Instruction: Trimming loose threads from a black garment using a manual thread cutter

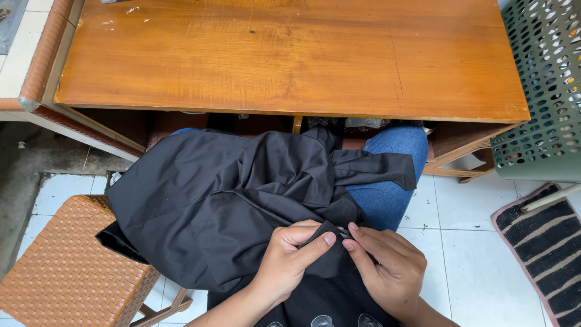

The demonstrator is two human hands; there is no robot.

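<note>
Looking down from the head camera, we see a black garment (230, 200) spread over the lap, covering one leg and leaving the other, in blue jeans (390, 175), partly bare to view. Left hand (290, 257): thumb and forefinger pinched on a fold of the black cloth at the near edge of the garment, palm turned down, other fingers curled under the cloth. Right hand (387, 266): fingertips closed on the same fold, meeting the left hand's fingertips so the two pinches touch. We make out something small and pale between the fingertips, too small to name. One sleeve or flap of the garment lies out toward the right, across the jeans.

Surroundings: a wooden table (290, 54) with a glossy orange-brown top stands just ahead of the knees, its edge above the garment. A woven brown stool (66, 272) sits at lower left, the cloth hanging over its corner. A green perforated basket (544, 91) stands at the right beside the table. A black and pink striped mat (544, 254) lies on the white tiled floor (466, 242) below the basket.
</note>
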